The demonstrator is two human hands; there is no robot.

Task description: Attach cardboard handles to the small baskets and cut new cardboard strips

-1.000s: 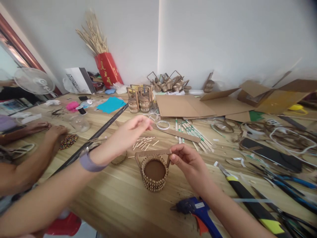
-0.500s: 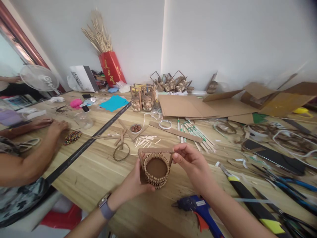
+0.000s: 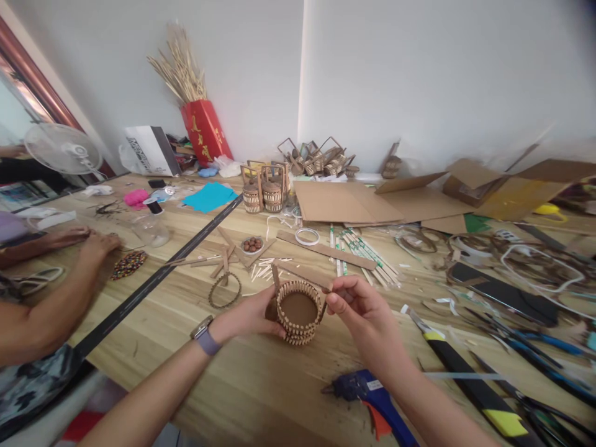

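A small round basket of short, light-brown wooden sticks with a flat, dark-brown strip handle (image 3: 298,332) is near the blue glue gun with an orange trigger (image 3: 356,386), beyond its nozzle and to the left, the two apart. The basket's sticks are stacked in rings, their pale cut ends jutting outward all round. Its mouth opens upward, showing a plain brown floor inside. The handle has an upright on the side farther from the glue gun and a crossbar slanting down rightward; its other upright is partly hidden. Whether the base touches the tabletop is unclear.
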